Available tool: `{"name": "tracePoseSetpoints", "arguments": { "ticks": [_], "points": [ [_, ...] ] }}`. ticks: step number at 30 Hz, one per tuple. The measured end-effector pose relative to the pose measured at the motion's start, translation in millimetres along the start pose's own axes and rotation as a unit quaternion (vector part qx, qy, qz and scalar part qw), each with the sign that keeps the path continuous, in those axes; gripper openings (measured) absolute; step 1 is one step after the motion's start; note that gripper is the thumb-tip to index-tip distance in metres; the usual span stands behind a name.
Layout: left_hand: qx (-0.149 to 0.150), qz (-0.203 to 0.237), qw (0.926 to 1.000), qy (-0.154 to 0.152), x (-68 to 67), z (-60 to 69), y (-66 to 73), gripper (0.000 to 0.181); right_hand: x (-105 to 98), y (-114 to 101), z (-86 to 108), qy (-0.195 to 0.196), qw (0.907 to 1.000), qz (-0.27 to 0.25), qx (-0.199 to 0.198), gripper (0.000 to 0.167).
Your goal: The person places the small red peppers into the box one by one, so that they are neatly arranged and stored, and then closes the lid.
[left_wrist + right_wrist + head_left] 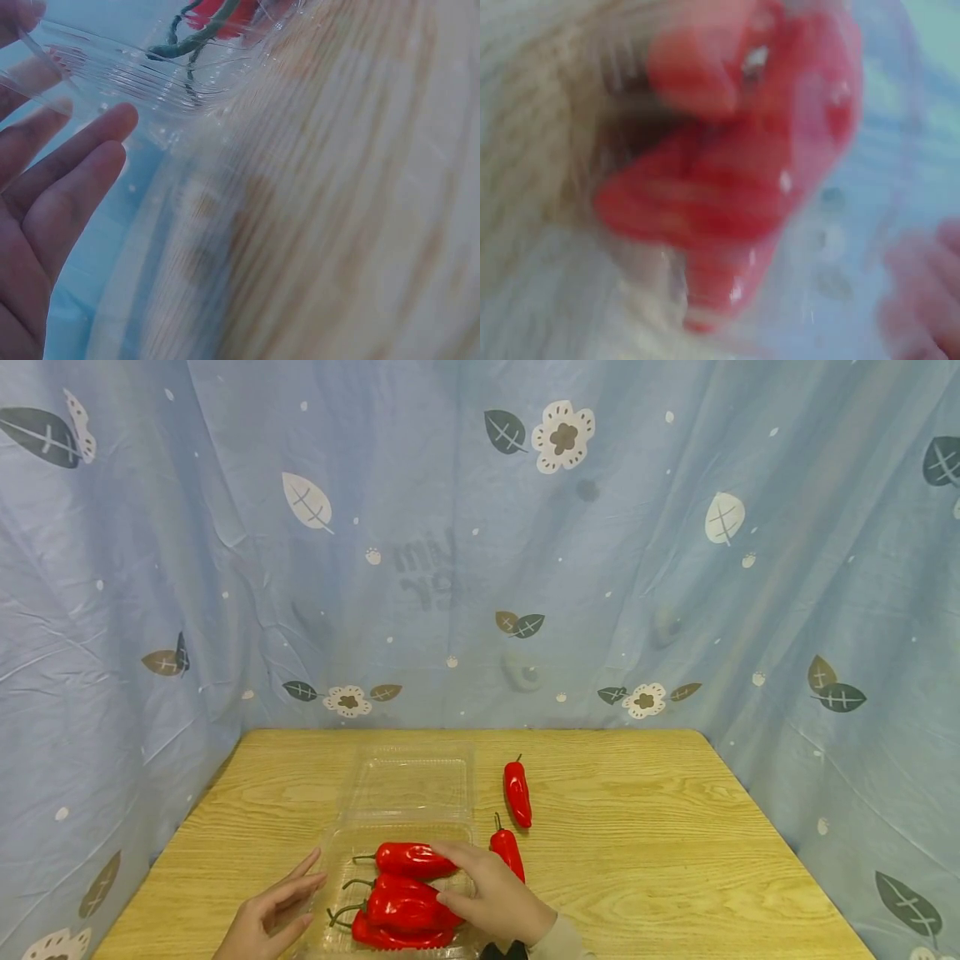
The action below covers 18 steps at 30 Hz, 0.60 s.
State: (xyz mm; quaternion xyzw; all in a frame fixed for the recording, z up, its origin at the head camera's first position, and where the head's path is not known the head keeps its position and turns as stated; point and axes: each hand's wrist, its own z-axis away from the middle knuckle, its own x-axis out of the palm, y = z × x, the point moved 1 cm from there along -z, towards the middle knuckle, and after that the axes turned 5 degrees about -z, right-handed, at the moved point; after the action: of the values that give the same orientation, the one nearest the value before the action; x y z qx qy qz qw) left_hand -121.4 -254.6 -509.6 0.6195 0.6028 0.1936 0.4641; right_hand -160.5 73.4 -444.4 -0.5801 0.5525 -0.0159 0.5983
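A clear plastic clamshell box (pixel 333 852) lies on the table, its lid (pixel 412 783) folded back flat. Several red peppers lie crosswise in the base, green stems to the left: one at the back (pixel 405 860), others (pixel 405 906) stacked nearer. My right hand (pixel 498 893) is over their right ends, fingers extended; blur in the right wrist view hides whether it touches a pepper (pixel 705 187). At the box's left side is my left hand (pixel 270 914), fingers spread and nothing held. Its fingers are beside the ribbed plastic wall (pixel 150 71) in the left wrist view.
Two more red peppers lie on the table right of the box, one farther back (pixel 517 793) and one (pixel 507 852) partly behind my right hand. A blue patterned curtain (pixel 450 568) surrounds the wood-grain table (pixel 660 860) at the back and sides.
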Motion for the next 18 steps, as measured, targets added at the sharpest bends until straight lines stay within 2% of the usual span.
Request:
{"name": "tracePoseSetpoints", "arguments": {
  "ticks": [3, 7, 12, 18],
  "points": [
    [-0.004, -0.002, 1.0000, 0.001, -0.4, 0.1, 0.4, 0.042, -7, 4, 4.3, 0.036, 0.9993, -0.009, -0.002, 0.050],
    [-0.013, -0.021, 0.9997, 0.005, 0.0, -0.4, 2.0, 0.041, -18, 13, 14.1, 0.095, 0.9955, 0.005, -0.004, 0.051],
    [-0.018, -0.023, 0.9996, 0.004, 0.4, -1.1, 4.0, 0.041, -30, 29, 28.8, 0.157, 0.9853, -0.060, 0.030, 0.048],
    [-0.021, -0.005, 0.9998, 0.005, 0.3, -0.7, 6.0, 0.040, -35, 44, 40.1, 0.201, 0.9692, -0.118, 0.081, 0.047]
  ]
}}
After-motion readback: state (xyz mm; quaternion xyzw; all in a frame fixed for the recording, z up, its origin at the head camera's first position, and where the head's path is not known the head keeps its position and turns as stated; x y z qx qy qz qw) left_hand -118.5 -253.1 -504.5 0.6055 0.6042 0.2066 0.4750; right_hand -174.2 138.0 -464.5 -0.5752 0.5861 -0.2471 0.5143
